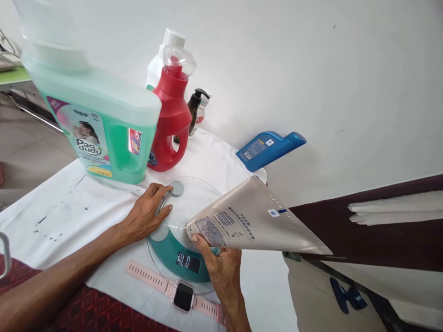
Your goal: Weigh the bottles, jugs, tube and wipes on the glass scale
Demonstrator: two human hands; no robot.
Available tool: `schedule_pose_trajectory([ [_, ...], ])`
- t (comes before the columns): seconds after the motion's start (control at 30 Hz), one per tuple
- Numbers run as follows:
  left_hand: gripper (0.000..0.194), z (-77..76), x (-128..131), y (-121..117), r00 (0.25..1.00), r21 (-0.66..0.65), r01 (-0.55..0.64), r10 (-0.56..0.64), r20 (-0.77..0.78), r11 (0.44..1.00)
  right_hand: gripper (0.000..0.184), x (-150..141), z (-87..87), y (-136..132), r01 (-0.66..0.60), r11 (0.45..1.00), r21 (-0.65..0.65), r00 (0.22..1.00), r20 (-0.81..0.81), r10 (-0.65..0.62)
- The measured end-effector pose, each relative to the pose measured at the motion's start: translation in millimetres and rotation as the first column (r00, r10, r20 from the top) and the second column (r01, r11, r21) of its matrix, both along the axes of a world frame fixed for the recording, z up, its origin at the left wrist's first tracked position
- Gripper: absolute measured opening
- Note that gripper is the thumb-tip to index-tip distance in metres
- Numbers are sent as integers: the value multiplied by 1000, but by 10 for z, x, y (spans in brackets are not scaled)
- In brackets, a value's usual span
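My right hand point(223, 269) grips a large beige squeeze tube point(238, 221) by its narrow end, thumb on top. The tube slants over the right side of a round glass scale point(164, 252), its wide crimped end out to the right. Whether it touches the glass I cannot tell. My left hand point(148, 212) rests at the scale's left edge, thumb and forefinger apart, near a round grey pad. Digits glow on the scale's dark display point(188, 262), too unclear to read fully. A pink-strapped smartwatch point(183, 296) lies along the scale's near edge.
A big green detergent jug point(117, 138) and a red bottle point(171, 120) stand at the back left. Behind them are a dark pump bottle point(194, 108) and a white bottle point(155, 69). A blue bottle point(265, 150) is by the wall. White cloth point(69, 212) covers the table.
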State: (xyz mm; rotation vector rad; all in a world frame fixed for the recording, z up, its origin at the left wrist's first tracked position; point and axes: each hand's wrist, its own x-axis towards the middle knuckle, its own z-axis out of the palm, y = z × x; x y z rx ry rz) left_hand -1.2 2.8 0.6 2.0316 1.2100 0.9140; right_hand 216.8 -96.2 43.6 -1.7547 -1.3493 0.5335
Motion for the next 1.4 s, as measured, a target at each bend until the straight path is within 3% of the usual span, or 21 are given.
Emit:
schedule_pose_trajectory([
  [0.17,45,-6,8,-15,999,7,-3,2,41,1000,42,13,84,22,16,1000,-21,996,-83,-18],
  [0.3,43,-37,27,-27,997,16,-24,22,72,1000,47,181,186,243,146,989,-37,952,-268,-150],
  [0.4,43,-40,42,-33,995,32,-35,32,89,999,51,283,302,662,220,973,73,926,-330,-184],
  [0.5,42,-9,49,-40,995,14,-35,33,90,999,55,304,330,1235,179,970,163,931,-347,-113],
  [0.67,43,26,55,-44,993,9,-48,47,106,999,58,138,210,2153,52,979,199,971,-241,-2],
  [0.83,45,7,68,-35,993,-6,-50,50,106,999,57,-189,60,2671,11,978,209,973,-227,38],
  [1.0,43,-24,79,-21,992,3,-73,73,100,997,54,-365,-101,2811,-38,985,169,976,-205,73],
  [1.17,41,-21,58,3,995,43,-72,69,68,996,58,-317,-78,2750,-106,981,162,974,-184,136],
  [1.33,41,-22,34,35,996,55,-85,83,30,995,87,1,67,2398,-99,974,202,976,-170,134],
  [1.4,42,-30,33,37,996,50,-86,86,16,995,82,265,129,2195,-16,962,272,988,-142,56],
])
